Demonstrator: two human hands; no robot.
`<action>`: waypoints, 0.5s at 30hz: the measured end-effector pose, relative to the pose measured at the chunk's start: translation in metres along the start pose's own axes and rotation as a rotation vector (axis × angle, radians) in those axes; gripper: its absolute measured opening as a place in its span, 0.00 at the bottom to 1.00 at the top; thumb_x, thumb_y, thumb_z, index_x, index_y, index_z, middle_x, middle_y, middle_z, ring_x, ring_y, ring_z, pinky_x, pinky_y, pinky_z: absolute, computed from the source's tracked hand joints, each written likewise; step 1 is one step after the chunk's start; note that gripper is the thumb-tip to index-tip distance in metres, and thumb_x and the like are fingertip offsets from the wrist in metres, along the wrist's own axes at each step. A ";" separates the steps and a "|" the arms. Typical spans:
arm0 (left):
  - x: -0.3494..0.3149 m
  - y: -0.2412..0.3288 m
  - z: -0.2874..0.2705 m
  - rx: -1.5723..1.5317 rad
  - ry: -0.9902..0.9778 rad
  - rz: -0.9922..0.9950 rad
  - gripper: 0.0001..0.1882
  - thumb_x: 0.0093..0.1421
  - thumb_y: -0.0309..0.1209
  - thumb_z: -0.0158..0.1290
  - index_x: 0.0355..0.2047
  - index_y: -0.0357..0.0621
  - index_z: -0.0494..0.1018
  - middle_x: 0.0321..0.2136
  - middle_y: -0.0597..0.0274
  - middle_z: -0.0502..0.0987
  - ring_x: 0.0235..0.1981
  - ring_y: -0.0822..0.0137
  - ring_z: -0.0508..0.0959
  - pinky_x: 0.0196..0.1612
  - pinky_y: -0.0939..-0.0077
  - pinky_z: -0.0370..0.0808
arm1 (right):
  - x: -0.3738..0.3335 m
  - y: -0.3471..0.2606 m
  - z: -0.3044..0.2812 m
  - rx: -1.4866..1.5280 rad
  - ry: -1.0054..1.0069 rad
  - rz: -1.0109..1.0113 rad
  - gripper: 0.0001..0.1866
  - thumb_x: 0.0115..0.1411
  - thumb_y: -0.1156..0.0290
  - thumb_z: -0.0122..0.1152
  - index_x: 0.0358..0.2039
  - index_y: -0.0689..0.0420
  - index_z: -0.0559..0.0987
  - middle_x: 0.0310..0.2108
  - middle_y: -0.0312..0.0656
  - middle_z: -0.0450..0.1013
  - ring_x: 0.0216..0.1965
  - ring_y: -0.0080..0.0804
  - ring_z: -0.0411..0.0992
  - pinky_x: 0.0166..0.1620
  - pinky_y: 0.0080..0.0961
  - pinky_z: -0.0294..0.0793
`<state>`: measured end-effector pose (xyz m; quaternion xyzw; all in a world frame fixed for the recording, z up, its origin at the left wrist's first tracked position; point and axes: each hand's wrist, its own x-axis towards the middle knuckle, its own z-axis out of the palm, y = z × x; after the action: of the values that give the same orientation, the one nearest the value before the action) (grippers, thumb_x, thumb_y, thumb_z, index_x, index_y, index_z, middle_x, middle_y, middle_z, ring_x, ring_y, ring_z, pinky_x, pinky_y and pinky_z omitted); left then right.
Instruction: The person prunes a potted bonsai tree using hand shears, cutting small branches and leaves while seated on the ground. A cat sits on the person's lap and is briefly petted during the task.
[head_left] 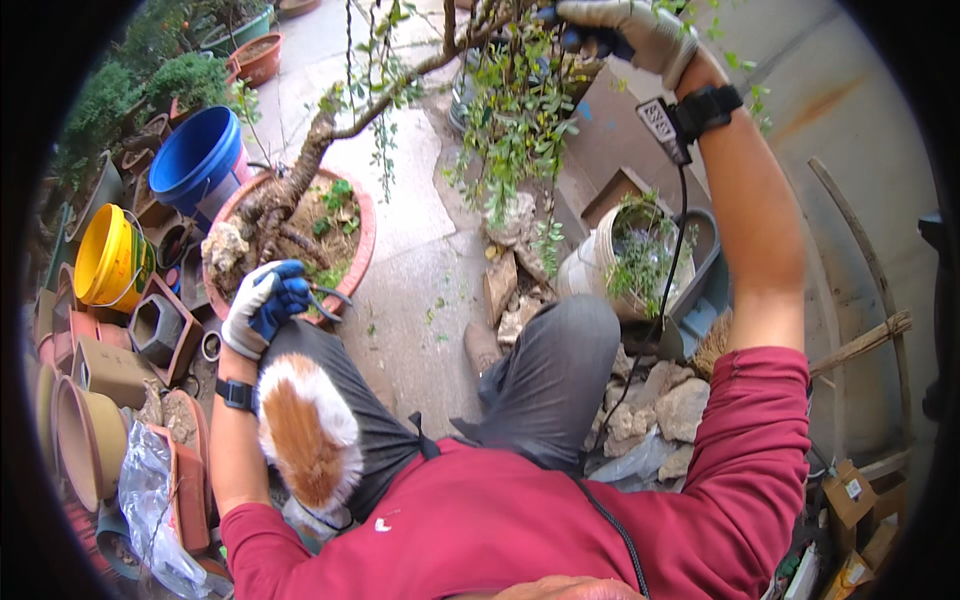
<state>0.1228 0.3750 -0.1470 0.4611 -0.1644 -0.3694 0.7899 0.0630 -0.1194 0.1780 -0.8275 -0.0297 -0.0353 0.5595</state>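
Note:
A small tree (305, 165) with a thick, gnarled trunk leans right out of a round terracotta pot (366, 240). Leafy shoots (515, 130) hang from its branch. At the pot's near rim is my left hand (268, 305), in a white and blue glove, its fingers closed around a tool with dark curved handles (335, 297); the rest of the tool is hidden. My right hand (632, 38), gloved alike, is raised among the upper twigs at the top edge. Its fingers are bent together, and what they hold is hard to make out.
An orange-and-white furry animal (308, 430) is against my left thigh. Blue (195, 160) and yellow (105, 255) buckets and stacked pots (85, 430) crowd the left. A white bucket with a plant (590, 262) and rocks (680, 410) lie right. A cable (668, 290) hangs from my right wrist.

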 end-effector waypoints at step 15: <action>-0.001 0.002 0.007 0.016 0.025 -0.016 0.27 0.67 0.40 0.58 0.57 0.30 0.70 0.41 0.51 0.83 0.39 0.62 0.85 0.46 0.68 0.84 | 0.010 0.031 0.012 -0.227 0.058 -0.153 0.13 0.67 0.65 0.63 0.44 0.61 0.85 0.32 0.43 0.83 0.28 0.24 0.81 0.29 0.19 0.79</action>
<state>0.1188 0.3725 -0.1415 0.4735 -0.1538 -0.3685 0.7851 0.0762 -0.1202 0.1458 -0.8795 -0.0721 -0.1049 0.4585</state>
